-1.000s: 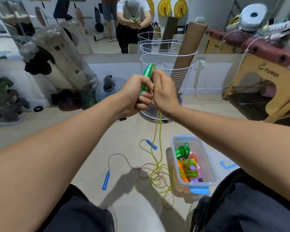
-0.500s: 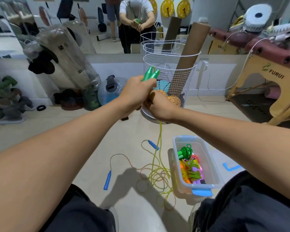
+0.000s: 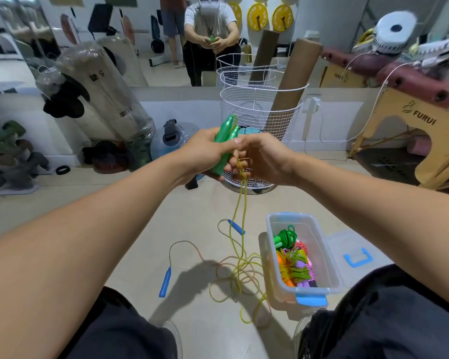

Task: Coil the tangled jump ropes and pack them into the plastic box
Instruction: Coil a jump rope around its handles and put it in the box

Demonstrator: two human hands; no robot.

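My left hand (image 3: 205,154) grips two green handles (image 3: 224,143) of a jump rope, held side by side and pointing up. My right hand (image 3: 263,158) pinches the yellow-green cord (image 3: 241,203) just below the handles. The cord hangs down in two strands to a tangle (image 3: 244,270) on the floor. A second rope with blue handles (image 3: 165,282) lies mixed into that tangle. The clear plastic box (image 3: 322,255) stands on the floor at the right, with several coiled ropes inside.
A white wire basket (image 3: 259,120) holding cardboard tubes stands just beyond my hands. The box's lid with a blue clip (image 3: 358,257) lies to the right of the box. A mirror wall, wrapped bags and dumbbells line the back; a wooden bench is far right.
Both hands have dropped a little lower. The second green handle now sits beside the first in my left hand, and my right hand has shifted from the handles onto the cord.
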